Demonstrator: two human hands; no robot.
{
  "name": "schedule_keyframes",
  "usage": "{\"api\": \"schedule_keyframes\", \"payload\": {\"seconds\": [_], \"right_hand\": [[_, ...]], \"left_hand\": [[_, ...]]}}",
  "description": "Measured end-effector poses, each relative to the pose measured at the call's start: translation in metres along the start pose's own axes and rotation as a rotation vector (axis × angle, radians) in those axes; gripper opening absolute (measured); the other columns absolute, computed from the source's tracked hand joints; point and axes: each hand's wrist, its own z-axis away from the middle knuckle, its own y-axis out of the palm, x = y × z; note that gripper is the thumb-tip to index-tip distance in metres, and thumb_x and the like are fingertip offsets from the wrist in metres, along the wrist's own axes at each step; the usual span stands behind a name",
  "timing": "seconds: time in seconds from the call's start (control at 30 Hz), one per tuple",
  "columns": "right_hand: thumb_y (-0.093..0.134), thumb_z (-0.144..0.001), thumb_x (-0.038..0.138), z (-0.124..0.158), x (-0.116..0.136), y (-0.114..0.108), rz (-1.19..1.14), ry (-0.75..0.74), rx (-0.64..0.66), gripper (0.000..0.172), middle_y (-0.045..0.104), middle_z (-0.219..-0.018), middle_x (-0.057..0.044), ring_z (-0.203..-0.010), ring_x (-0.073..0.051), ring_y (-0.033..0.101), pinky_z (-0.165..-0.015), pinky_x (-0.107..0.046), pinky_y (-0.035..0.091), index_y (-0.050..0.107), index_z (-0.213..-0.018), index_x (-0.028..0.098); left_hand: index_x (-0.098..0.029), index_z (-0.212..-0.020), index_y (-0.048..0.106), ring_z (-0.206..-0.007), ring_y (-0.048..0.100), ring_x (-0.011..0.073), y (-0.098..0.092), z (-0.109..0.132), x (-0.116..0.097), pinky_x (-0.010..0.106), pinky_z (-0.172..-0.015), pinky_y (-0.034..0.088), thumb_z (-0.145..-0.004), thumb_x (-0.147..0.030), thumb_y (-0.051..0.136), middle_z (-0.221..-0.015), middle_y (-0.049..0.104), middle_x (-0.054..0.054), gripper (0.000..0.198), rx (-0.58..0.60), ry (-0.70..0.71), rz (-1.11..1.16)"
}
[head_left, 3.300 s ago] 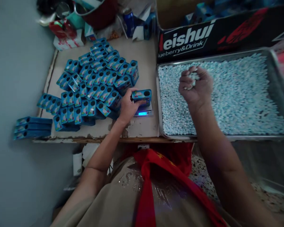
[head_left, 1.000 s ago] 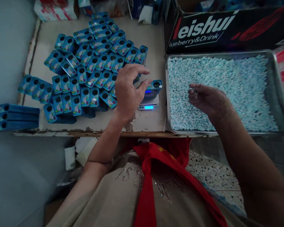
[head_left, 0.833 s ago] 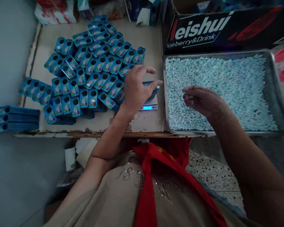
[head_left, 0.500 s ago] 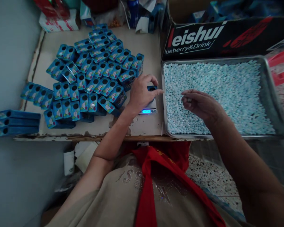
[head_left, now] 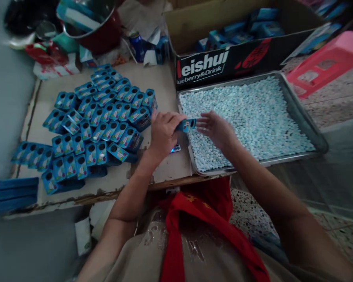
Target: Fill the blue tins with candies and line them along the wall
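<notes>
one blue box [head_left: 188, 125], left hand [head_left: 164, 131] gripping

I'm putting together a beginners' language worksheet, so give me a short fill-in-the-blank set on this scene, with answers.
1. The left hand grips a small box, whose main colour is ____.
2. The metal tray of pale pellets lies on the person's ____ side.
3. On the black carton behind the tray, the word printed after "&" is ____.

Missing words: blue; right; Drink.
</notes>
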Motion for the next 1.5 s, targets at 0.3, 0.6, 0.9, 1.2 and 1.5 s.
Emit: {"api": "schedule_keyframes", "payload": {"seconds": [0.3,0.6,0.9,1.2,1.5], "right_hand": [[0.041,-0.126,0.039,0.005,-0.002,0.027,-0.553,0.395,-0.095,0.036,0.069,-0.086,-0.005,-0.080,-0.021,0.068,-0.072,-0.030,0.065,0.065,-0.104,0.025],[0.048,-0.122,0.027,-0.003,0.000,0.024,-0.489,0.383,-0.020,0.029,0.075,-0.094,-0.009,-0.092,-0.021,0.075,-0.077,-0.028,0.069,0.072,-0.107,0.022],[0.076,-0.101,0.016,-0.002,0.002,-0.005,0.024,0.118,0.108,0.008,0.066,-0.075,0.000,-0.062,-0.010,0.052,-0.056,-0.015,0.046,0.082,-0.100,0.021],[0.088,-0.092,0.023,-0.005,0.046,-0.031,0.427,0.047,0.145,0.016,0.075,-0.090,-0.006,-0.073,-0.013,0.063,-0.067,-0.020,0.053,0.074,-0.098,0.019],[0.082,-0.104,0.031,0.003,0.082,-0.041,1.777,-0.446,0.080,0.036,0.084,-0.118,-0.014,-0.105,-0.035,0.079,-0.107,-0.051,0.058,0.086,-0.140,0.024]], "left_hand": [[-0.035,-0.129,0.086,-0.132,0.070,0.0305,0.012,-0.040,-0.017,0.058,-0.134,0.044,-0.112,-0.012,0.068,-0.130,0.082,0.007,0.034,0.026,0.263,-0.141],[-0.025,-0.127,0.081,-0.113,0.078,0.0287,0.028,-0.016,0.031,0.041,-0.109,0.063,-0.091,-0.038,0.099,-0.120,0.083,0.005,0.042,-0.254,-0.257,0.402],[-0.027,-0.121,0.070,-0.102,0.078,0.0218,0.024,0.055,0.045,0.034,-0.099,0.067,-0.073,-0.037,0.105,-0.108,0.077,-0.001,0.061,-0.315,-0.633,0.813],[-0.029,-0.151,0.068,-0.147,0.071,0.0310,-0.006,0.070,0.028,0.049,-0.131,0.056,-0.096,-0.050,0.099,-0.151,0.073,0.010,0.066,-0.347,-0.359,0.491],[-0.027,-0.127,0.080,-0.121,0.079,0.0262,-0.078,0.087,-0.008,0.044,-0.120,0.064,-0.112,-0.035,0.082,-0.122,0.082,0.005,0.017,-0.359,-0.234,0.187]]}}
